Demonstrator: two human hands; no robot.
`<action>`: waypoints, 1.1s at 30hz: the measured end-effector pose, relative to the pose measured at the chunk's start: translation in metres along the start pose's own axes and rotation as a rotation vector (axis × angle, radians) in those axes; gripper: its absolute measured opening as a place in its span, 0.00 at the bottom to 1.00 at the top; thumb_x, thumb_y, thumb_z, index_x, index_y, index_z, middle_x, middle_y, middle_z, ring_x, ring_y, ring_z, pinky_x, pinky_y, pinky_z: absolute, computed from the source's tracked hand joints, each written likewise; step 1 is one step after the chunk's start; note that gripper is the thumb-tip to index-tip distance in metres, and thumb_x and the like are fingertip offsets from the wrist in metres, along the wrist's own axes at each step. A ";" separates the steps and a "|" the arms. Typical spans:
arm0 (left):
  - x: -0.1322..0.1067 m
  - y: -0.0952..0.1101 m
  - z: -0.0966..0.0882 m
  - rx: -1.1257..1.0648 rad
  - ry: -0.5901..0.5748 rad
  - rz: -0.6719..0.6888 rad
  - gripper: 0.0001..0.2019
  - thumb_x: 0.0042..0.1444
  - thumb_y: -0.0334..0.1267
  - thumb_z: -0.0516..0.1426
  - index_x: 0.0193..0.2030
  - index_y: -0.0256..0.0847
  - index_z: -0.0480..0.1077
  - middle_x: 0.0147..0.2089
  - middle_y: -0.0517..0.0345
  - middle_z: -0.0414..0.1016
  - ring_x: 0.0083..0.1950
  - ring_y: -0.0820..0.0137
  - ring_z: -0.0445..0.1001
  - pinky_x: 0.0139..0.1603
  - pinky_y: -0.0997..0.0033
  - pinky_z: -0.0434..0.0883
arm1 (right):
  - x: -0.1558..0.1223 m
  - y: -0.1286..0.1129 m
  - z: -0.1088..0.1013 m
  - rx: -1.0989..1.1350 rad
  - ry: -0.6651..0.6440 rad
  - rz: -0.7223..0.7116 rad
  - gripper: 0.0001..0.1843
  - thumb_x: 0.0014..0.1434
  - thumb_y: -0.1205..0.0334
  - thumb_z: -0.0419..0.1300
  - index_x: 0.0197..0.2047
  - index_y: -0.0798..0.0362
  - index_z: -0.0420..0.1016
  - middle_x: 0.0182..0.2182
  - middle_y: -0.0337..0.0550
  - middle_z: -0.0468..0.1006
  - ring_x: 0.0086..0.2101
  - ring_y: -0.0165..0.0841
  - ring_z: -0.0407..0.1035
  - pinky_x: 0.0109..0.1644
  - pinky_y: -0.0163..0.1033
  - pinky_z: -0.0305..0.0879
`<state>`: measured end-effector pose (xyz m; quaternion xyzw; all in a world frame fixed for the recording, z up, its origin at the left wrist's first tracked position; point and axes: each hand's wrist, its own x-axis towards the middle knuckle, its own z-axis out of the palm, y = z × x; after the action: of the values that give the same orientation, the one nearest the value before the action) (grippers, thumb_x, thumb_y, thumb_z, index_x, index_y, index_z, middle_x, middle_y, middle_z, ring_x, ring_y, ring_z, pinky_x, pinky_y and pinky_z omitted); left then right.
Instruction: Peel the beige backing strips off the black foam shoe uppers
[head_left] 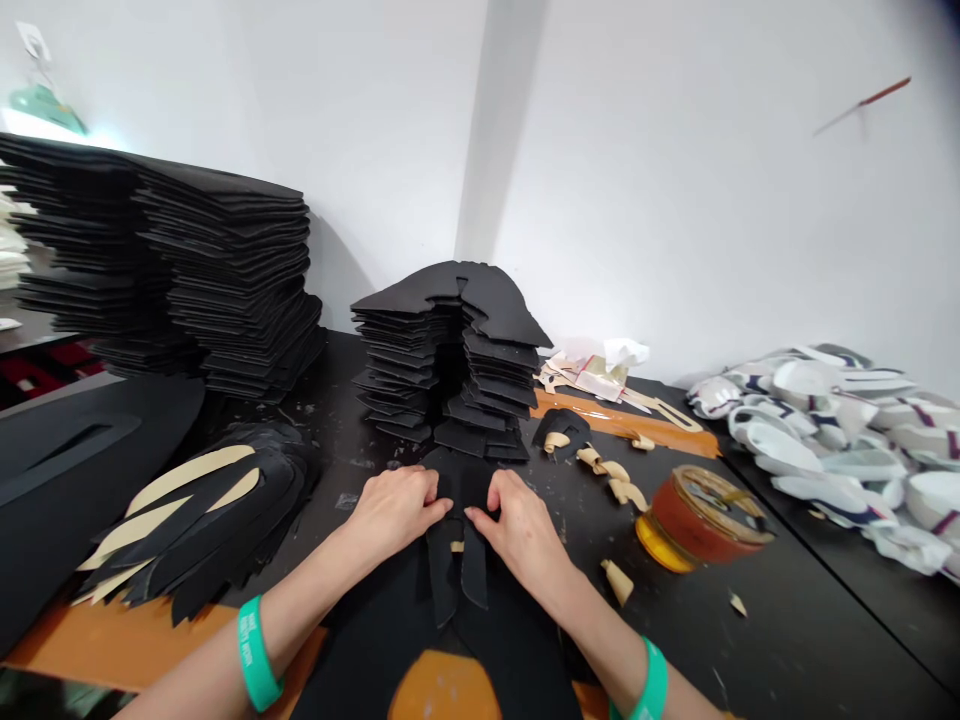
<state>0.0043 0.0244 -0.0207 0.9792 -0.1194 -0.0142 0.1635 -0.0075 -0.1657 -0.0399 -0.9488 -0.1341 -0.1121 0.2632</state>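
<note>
A large black sheet piece [517,640] with a rounded cut-out lies on the table in front of me. Over its top middle sits a narrow black strip [474,575], its two tails pointing toward me and a small beige patch showing between them. My left hand [397,508] is closed, thumb and fingers pinching the strip's left side. On its right side my right hand [523,522] pinches in the same way, thumb facing the other thumb. Curled fingers hide part of the strip's upper end. Just beyond my hands stands a stack of black curved pieces [450,290].
Tall stacks of black sheets [225,250] stand at the left, behind a pile of black and beige strips [202,510]. To the right are an amber glue container [701,520], curled beige scraps [611,475], an orange board [637,428] and a heap of white shoe parts [847,430].
</note>
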 end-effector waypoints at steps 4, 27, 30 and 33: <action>0.000 0.000 -0.001 0.035 0.009 -0.050 0.18 0.56 0.54 0.52 0.26 0.41 0.64 0.35 0.57 0.75 0.36 0.63 0.73 0.31 0.71 0.56 | -0.008 -0.001 -0.002 -0.135 -0.074 -0.190 0.12 0.63 0.68 0.54 0.48 0.47 0.71 0.37 0.39 0.66 0.28 0.28 0.63 0.30 0.33 0.55; 0.018 -0.003 0.011 -0.560 -0.193 0.467 0.09 0.59 0.36 0.53 0.36 0.38 0.74 0.38 0.58 0.71 0.38 0.74 0.70 0.40 0.76 0.66 | -0.033 -0.003 -0.011 -0.140 -0.025 -0.439 0.20 0.57 0.76 0.51 0.49 0.49 0.70 0.50 0.49 0.65 0.45 0.39 0.66 0.44 0.44 0.72; 0.016 -0.005 0.012 -0.577 -0.184 0.477 0.09 0.60 0.36 0.52 0.36 0.38 0.74 0.38 0.59 0.70 0.38 0.74 0.69 0.41 0.77 0.65 | -0.027 0.002 -0.006 -0.116 -0.012 -0.447 0.12 0.58 0.77 0.52 0.39 0.52 0.71 0.51 0.49 0.66 0.47 0.38 0.68 0.45 0.43 0.72; 0.014 -0.005 0.012 -0.588 -0.181 0.476 0.10 0.61 0.36 0.52 0.39 0.39 0.74 0.39 0.59 0.71 0.38 0.75 0.69 0.41 0.77 0.66 | -0.036 0.002 -0.005 -0.085 0.023 -0.495 0.09 0.60 0.75 0.52 0.37 0.53 0.69 0.52 0.49 0.69 0.46 0.37 0.71 0.46 0.42 0.73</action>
<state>0.0184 0.0219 -0.0338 0.8301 -0.3483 -0.0955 0.4248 -0.0408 -0.1771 -0.0471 -0.8959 -0.3546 -0.1895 0.1891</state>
